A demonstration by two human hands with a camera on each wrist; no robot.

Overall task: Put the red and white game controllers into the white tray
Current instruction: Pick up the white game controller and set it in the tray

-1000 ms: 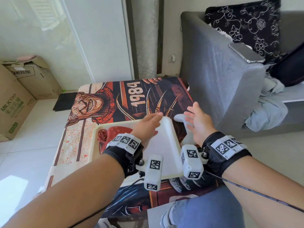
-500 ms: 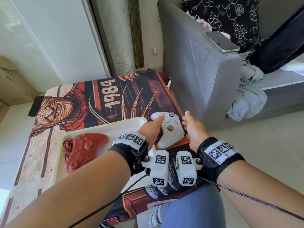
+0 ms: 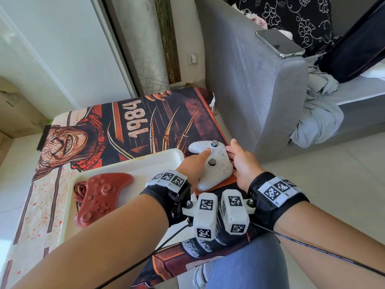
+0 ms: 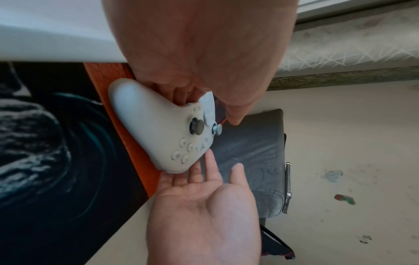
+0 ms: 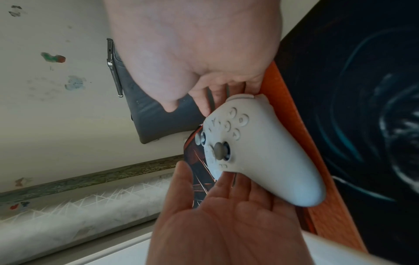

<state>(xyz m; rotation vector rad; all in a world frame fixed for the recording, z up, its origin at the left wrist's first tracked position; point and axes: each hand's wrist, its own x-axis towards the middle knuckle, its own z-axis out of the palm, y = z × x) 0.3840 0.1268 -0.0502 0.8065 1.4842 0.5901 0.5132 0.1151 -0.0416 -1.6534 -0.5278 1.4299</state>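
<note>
Both hands have closed in on the white controller since a second ago, when they hovered over the tray.

Head view: the white controller [image 3: 210, 163] lies just right of the white tray [image 3: 125, 165], long axis toward the person; the left hand [image 3: 193, 165] grasps its tray-side grip, thumb on top; the red controller [image 3: 100, 197] sits in the tray. Wrist views: the right hand [image 5: 199, 59] touches its far side, fingers extended, equally near.

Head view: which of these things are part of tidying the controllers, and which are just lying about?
Part of the job:
white controller, held between the left hand and right hand
red controller, already in the tray
white tray

Just lying about:
phone on the sofa arm
patterned cushion
crumpled clothes
cardboard box
</note>
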